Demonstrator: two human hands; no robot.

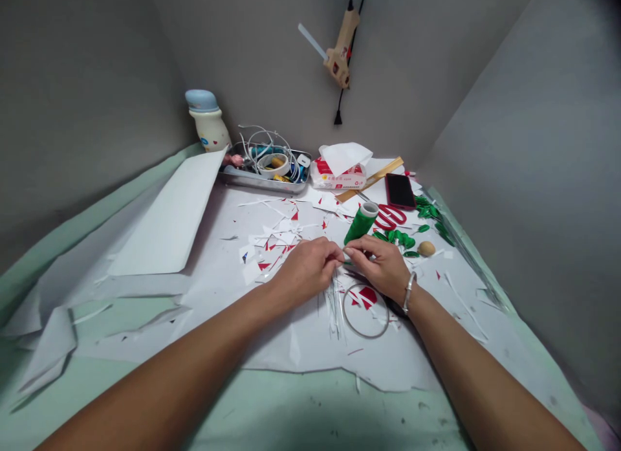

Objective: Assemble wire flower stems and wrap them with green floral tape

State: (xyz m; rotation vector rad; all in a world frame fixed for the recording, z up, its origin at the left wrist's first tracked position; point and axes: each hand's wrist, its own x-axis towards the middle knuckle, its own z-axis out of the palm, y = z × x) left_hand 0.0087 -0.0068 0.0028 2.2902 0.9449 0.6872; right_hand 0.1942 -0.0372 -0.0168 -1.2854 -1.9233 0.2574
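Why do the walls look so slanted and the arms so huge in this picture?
In the head view, what looks like a very wide lens makes the grey walls lean inward. It also stretches the left forearm and right forearm toward the bottom edge. The top corners look darker.

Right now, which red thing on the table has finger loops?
The scissors, beside the green spool; their red handles form loops, while the other red bits are flat paper scraps.
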